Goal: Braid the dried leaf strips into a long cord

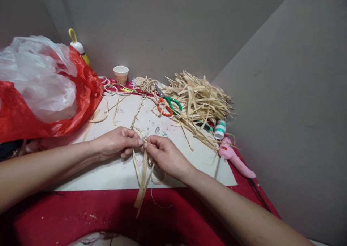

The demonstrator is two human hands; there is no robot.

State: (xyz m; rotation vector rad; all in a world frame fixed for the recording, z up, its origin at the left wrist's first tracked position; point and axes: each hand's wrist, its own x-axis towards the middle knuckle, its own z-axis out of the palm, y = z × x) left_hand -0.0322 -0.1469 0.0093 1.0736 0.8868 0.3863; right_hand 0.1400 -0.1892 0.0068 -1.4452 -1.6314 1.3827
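Note:
A thin braided straw cord [137, 112] runs from the back of the table down to my hands. My left hand [119, 141] pinches the cord's near end between thumb and fingers. Right beside it, my right hand [164, 153] pinches the same spot, and the fingertips of both hands nearly touch. Loose flat straw strips [142, 181] hang from below my fingers over the near edge of the white board [89, 179]. The exact crossing of the strands is hidden by my fingertips.
Behind lie a straw bundle [200, 97], scissors [169, 106] and a paper cup [120, 75]. A pink glue gun [237, 159] and a tape roll [219, 129] sit at right. Red and clear plastic bags [89, 90] fill the left, before a yellow-topped bottle [77, 47]. Grey walls enclose the table.

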